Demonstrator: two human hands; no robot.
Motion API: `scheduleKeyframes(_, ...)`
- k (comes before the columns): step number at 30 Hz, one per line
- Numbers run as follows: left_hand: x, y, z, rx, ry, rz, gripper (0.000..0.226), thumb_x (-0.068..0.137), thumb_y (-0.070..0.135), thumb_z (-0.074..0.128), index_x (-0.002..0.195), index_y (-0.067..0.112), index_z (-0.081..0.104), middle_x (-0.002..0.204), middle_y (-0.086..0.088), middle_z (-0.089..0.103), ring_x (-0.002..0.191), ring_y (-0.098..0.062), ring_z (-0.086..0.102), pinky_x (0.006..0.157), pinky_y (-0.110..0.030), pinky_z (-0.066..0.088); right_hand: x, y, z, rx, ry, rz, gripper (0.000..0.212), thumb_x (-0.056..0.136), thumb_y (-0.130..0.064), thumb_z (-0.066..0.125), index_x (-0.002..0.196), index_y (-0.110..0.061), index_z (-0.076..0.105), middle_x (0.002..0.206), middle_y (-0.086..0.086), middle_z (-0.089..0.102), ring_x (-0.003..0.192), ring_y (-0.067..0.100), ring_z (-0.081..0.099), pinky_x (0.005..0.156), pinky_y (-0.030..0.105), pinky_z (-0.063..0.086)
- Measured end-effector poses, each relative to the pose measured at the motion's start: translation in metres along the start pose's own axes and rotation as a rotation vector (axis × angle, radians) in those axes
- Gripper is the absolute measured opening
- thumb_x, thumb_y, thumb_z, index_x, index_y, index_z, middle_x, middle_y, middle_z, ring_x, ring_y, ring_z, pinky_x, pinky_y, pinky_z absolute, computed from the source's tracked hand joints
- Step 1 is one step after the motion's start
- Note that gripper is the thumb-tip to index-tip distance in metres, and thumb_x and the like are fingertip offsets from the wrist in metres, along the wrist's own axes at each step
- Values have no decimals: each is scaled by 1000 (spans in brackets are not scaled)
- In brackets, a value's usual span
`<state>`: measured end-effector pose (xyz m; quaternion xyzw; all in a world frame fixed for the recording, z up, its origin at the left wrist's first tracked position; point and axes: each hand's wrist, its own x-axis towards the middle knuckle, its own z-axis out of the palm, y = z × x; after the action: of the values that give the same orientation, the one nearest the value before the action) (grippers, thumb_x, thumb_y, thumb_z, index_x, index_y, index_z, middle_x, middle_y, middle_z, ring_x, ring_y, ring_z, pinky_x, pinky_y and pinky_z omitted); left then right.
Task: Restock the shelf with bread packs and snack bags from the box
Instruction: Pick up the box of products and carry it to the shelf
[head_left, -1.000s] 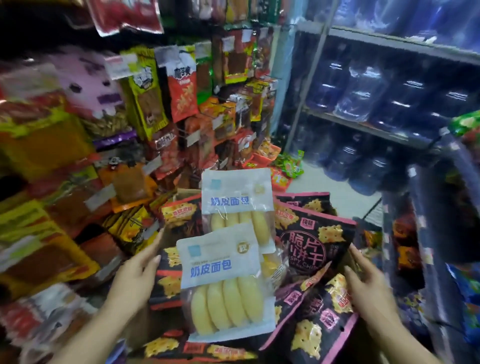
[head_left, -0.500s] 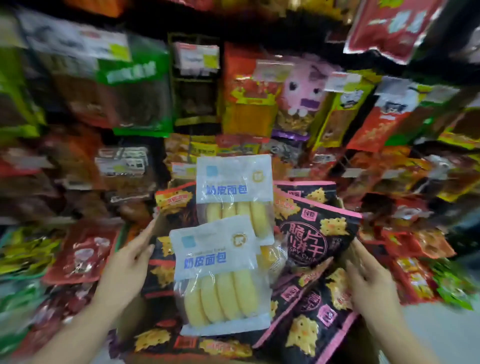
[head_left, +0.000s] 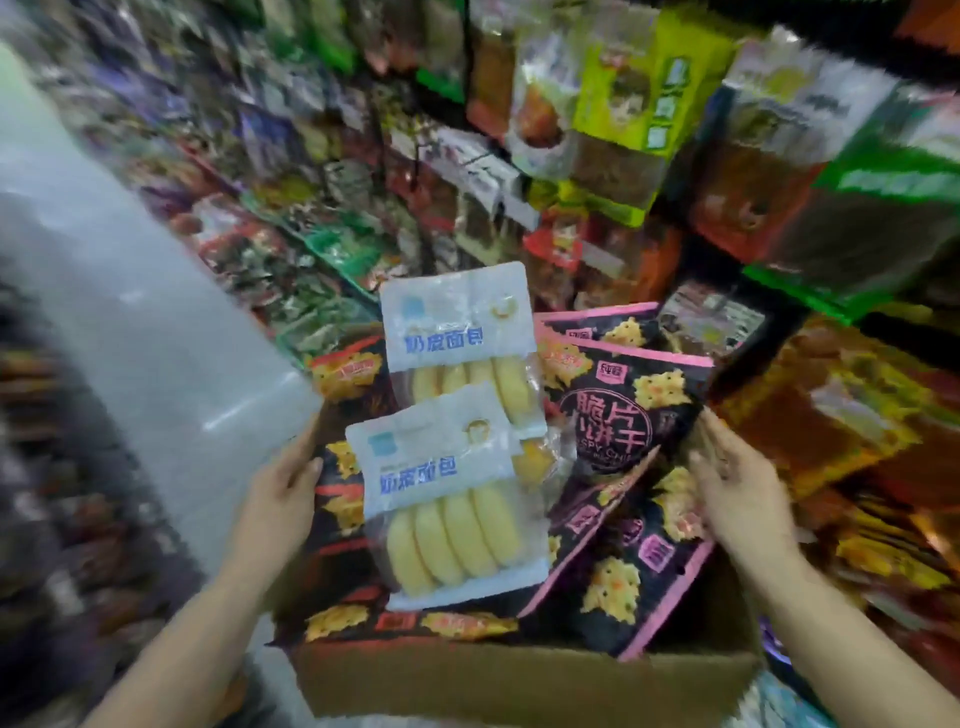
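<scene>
I carry a brown cardboard box (head_left: 519, 680) in front of me. My left hand (head_left: 283, 493) grips its left wall and my right hand (head_left: 737, 493) grips its right wall. On top of the load lie two white bread packs: the near bread pack (head_left: 447, 499) overlaps the far bread pack (head_left: 460, 338). Yellow rolls show through both. Black snack bags with pink edges (head_left: 618, 410) fill the right side of the box. Black bags with red-orange print (head_left: 345, 371) lie along the left and front.
Shelves packed with hanging and stacked snack bags (head_left: 649, 119) run across the top and right, very close to the box. More shelved goods (head_left: 311, 260) line the aisle at upper left. A pale floor strip (head_left: 130, 322) runs down the left. The picture is motion-blurred.
The view has swung to the left along the shelves while both hands keep hold of the box. The packs in the box have stayed in place.
</scene>
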<state>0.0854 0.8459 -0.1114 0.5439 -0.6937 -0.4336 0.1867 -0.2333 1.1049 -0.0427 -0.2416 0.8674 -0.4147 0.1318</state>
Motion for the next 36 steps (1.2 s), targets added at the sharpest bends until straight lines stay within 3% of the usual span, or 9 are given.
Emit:
scheduleKeyframes(5,23,-30,-92,-49,207,-53,36,98,24,46,132,30,55,114,3,67,95,-12,61,80,-23,46,45,-76,120,17,-174,-76,50,94,-4,50,141,-19,43,128,-10,49,121,12,51,92,21,36)
scheduleKeyframes(10,57,-57,-164,17,372,-103,47,96,16,46,135,43,47,122,3,64,110,-16,58,86,-34,48,71,-148,219,35,-242,-63,48,95,-12,51,140,-26,44,121,-6,55,90,16,60,78,26,44)
scheduleKeyframes(13,72,-65,-198,-6,397,-114,50,98,15,45,139,44,41,108,18,61,88,7,52,76,-24,44,79,-187,258,11,-270,-74,49,95,-13,51,141,-26,43,108,5,63,67,17,59,63,26,46)
scheduleKeyframes(17,100,-70,-228,-52,406,-151,50,99,13,43,142,39,38,118,22,50,103,2,46,81,-22,37,97,-230,300,-39,-314,-125,49,95,-14,52,141,-29,43,123,7,63,85,28,66,78,38,51)
scheduleKeyframes(20,125,-78,-249,-53,432,-177,51,99,16,43,141,45,36,125,21,47,110,-3,50,79,-25,43,117,-252,337,-36,-336,-136,51,94,-16,53,140,-34,42,129,3,61,55,17,54,59,30,45)
scheduleKeyframes(24,166,-89,-274,-17,480,-246,50,99,21,44,139,50,35,125,15,52,81,-5,57,67,-31,49,144,-292,384,-64,-400,-185,49,94,-11,52,141,-24,44,130,4,60,75,26,62,62,33,46)
scheduleKeyframes(26,194,-98,-286,-24,491,-247,50,99,19,44,140,48,36,133,10,53,94,-10,59,74,-30,47,161,-312,411,-70,-431,-216,49,95,-9,51,141,-21,44,132,6,59,85,23,61,68,31,45)
scheduleKeyframes(30,254,-106,-313,-12,527,-271,52,99,14,44,141,42,37,136,5,52,77,3,52,61,-15,41,209,-350,474,-37,-521,-243,49,95,-8,50,142,-19,44,112,11,64,66,2,47,53,16,36)
scheduleKeyframes(36,342,-99,-358,-31,559,-333,49,98,12,44,142,34,40,132,-10,59,119,-42,49,95,-48,44,269,-428,547,-44,-584,-270,48,96,-8,49,142,-22,44,122,3,63,76,18,65,55,30,42)
